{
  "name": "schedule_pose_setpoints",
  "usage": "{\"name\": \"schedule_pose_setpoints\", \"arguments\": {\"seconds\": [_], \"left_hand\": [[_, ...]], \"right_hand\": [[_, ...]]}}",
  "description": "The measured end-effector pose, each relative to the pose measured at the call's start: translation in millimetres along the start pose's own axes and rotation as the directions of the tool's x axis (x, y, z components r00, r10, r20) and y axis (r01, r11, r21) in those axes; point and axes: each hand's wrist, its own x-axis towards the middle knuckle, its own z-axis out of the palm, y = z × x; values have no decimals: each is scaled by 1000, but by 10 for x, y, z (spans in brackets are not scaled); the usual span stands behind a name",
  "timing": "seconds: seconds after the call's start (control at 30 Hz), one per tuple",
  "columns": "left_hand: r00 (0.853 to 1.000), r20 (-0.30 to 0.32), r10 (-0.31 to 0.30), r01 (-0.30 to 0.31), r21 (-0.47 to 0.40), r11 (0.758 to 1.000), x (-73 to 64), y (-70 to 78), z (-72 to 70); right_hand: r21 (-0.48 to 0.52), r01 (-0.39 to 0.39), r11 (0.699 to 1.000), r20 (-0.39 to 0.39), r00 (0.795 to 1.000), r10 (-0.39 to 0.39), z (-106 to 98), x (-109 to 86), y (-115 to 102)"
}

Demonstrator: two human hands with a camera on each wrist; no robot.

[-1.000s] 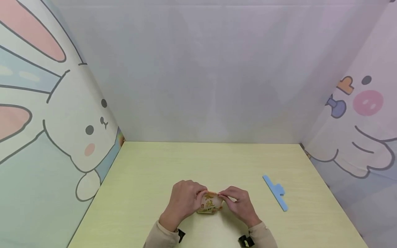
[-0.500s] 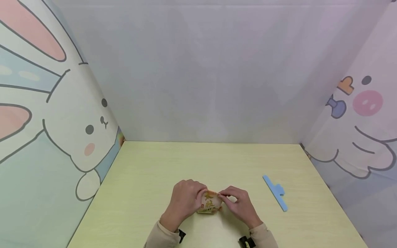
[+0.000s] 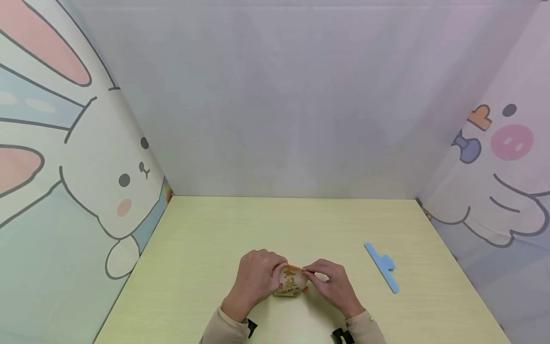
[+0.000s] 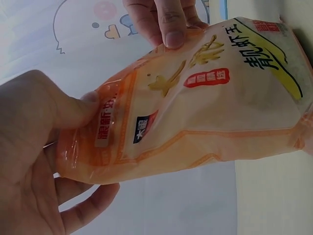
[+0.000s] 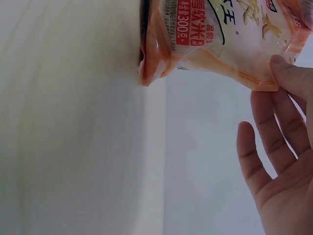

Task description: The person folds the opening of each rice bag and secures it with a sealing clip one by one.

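Note:
A small printed plastic rice bag with orange edges stands on the table, close in front of the person. My left hand pinches its top at the left corner, thumb on the printed face. At the opposite top corner my right hand holds the edge between thumb and fingertips. In the left wrist view the orange top band of the bag is pulled fairly flat between both hands. The right wrist view shows the bag's folded bottom corner at the tabletop.
A light blue bag clip lies on the pale wooden table, to the right of the right hand. Fabric walls enclose the table at the back and sides, with a rabbit print on the left.

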Motion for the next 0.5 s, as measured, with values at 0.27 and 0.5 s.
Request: {"name": "schedule_pose_setpoints", "arguments": {"seconds": [0.27,0.5], "left_hand": [[1000,9,13,-13,8,1000,-12,-3,-11],[1000,9,16,-16,7,1000,-14,-4,-16]], "right_hand": [[49,-134,990,66,989,131,-32,-7,-59],[34,-202,979,94,976,198,-55,-27,-74]]}}
